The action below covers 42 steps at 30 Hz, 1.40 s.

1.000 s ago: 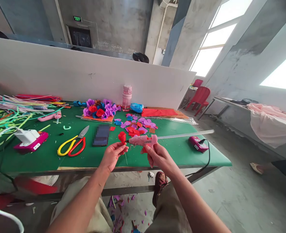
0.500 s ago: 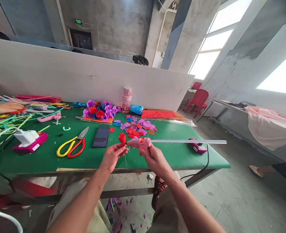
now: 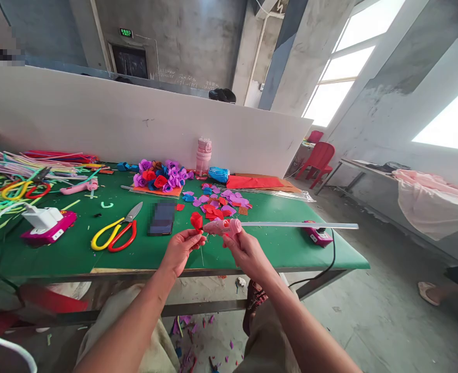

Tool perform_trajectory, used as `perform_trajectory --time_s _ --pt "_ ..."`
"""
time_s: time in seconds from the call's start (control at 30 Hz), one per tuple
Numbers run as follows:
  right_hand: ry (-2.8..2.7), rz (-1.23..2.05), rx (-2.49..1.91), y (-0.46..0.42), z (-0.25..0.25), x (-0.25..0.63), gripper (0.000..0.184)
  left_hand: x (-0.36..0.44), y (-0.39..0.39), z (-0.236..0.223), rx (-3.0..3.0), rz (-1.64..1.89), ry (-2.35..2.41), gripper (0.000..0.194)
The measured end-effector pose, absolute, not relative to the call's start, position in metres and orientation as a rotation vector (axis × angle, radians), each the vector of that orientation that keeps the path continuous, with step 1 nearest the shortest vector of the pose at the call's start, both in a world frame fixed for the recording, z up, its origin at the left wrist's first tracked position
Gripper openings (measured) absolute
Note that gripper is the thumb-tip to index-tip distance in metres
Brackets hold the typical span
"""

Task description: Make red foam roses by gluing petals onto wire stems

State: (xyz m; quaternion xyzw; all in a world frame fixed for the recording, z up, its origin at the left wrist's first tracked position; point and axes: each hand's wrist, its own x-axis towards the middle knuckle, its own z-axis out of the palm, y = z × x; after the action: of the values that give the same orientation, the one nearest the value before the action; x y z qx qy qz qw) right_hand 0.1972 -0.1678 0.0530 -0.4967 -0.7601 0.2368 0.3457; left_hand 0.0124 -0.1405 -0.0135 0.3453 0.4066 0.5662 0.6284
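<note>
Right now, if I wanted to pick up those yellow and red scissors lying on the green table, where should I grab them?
Probably by the looped handles of the yellow and red metal scissors, coming from the near table edge. The loops point toward that edge and lie flat, while the blades point away toward the white partition.

The glue gun (image 3: 224, 227) has a pink plastic shell with a slight sheen, and the glue stick (image 3: 299, 225) pushed into its back is a smooth, milky, half-clear rod. The small red flower (image 3: 196, 221) looks like soft matt felt or foam, as do the loose petals (image 3: 222, 202) and the finished flowers (image 3: 159, 175). The table (image 3: 77, 248) is covered in a matt green cloth-like sheet. The scissors (image 3: 117, 230) have bright metal blades and glossy yellow and red plastic handles. The bottle (image 3: 203, 155) is pale pink plastic. The partition (image 3: 97, 116) is flat matt white board, and the walls (image 3: 198, 36) are rough bare concrete.
</note>
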Motion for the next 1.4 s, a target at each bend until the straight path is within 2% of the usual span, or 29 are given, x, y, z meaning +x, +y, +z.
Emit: perform_trajectory --time_s 1.4 --pt "-1.968 0.618 -1.293 -0.1693 0.0549 0.1934 0.026 0.0137 -0.1409 -0.0119 0.799 1.313 0.943 0.025"
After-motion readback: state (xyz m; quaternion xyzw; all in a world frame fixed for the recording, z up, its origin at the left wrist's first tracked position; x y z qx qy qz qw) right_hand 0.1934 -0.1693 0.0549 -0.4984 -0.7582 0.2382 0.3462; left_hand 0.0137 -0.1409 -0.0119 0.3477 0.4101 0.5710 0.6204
